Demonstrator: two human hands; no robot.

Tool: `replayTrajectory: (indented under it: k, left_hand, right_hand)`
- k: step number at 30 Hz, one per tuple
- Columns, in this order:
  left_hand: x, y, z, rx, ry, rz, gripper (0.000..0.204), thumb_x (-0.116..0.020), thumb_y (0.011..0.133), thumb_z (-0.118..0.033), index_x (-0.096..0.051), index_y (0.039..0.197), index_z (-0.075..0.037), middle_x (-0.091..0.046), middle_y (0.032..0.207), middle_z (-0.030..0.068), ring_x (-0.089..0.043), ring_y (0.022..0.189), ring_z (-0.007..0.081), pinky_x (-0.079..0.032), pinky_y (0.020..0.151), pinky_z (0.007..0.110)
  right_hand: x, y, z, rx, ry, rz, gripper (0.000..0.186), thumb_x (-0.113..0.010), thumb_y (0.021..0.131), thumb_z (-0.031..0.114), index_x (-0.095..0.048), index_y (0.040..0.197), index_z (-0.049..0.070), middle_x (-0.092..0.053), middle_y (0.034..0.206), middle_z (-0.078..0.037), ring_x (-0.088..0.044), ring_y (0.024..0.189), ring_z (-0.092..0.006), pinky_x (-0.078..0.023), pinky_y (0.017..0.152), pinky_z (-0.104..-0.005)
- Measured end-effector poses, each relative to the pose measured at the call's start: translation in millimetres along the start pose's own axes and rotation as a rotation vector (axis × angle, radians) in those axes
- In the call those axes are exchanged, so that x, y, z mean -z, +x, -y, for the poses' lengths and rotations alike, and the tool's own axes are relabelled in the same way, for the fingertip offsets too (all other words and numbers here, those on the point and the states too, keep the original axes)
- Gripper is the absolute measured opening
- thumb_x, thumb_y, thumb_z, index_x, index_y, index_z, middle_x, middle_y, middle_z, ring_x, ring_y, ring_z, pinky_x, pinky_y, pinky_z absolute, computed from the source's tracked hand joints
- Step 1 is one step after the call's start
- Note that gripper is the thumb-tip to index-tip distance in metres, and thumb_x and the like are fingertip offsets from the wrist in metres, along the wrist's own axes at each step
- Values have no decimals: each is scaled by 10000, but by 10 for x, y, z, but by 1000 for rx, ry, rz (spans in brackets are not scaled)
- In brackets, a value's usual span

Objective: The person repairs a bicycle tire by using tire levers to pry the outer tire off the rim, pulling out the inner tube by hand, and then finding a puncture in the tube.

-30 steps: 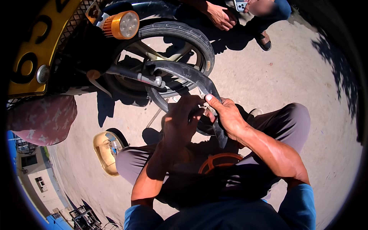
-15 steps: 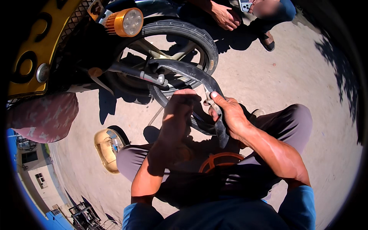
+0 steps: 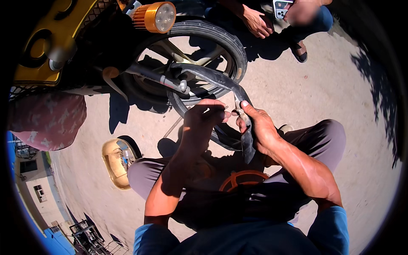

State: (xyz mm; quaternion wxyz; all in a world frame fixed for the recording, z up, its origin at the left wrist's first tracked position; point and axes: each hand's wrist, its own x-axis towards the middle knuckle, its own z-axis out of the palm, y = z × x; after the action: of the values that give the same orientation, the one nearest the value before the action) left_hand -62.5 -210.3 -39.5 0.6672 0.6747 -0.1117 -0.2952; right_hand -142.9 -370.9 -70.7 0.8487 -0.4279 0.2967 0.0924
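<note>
A black inner tube loops out from the motorbike's front wheel toward me. My right hand is closed on it, thumb on top, at a pale, dusty patch of the rubber. The slack end of the tube hangs below that grip. Just left of the patch, my left hand is in shadow with its thumb and fingertips pinched together. A small thin piece shows at those fingertips, close to the right hand's fingers; its kind is too small to make out.
The bike's fork and gold round lamp stand at the upper left. A tan oblong tray with small items lies by my left knee. An orange ring-shaped frame is between my legs. Another person's hand is at the top.
The left hand's fingers have shifted into a pinch, with a thin piece now visible at the tips. The right hand keeps its hold on the tube. The whole view has shifted slightly.
</note>
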Motion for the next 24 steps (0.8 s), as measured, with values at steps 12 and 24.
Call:
replayTrajectory:
  k: [12, 24]
  left_hand:
    - [31, 83, 88, -114, 141, -39, 249, -625, 890, -52, -577, 1122, 25, -606, 932, 51, -571, 863, 86, -449, 830, 240]
    - [-107, 44, 0, -170, -67, -80, 333, -603, 914, -91, -545, 1210, 51, -642, 913, 65, -591, 845, 79, -467, 776, 226]
  right_hand:
    - [9, 34, -2, -25, -4, -25, 479, -511, 989, 458, -631, 1001, -6, -529, 646, 11, -450, 548, -72, -361, 542, -229]
    - [21, 53, -36, -35, 21, -9, 479, -514, 988, 454, -630, 1010, -10, -530, 645, 13, -453, 545, -71, -365, 540, -224]
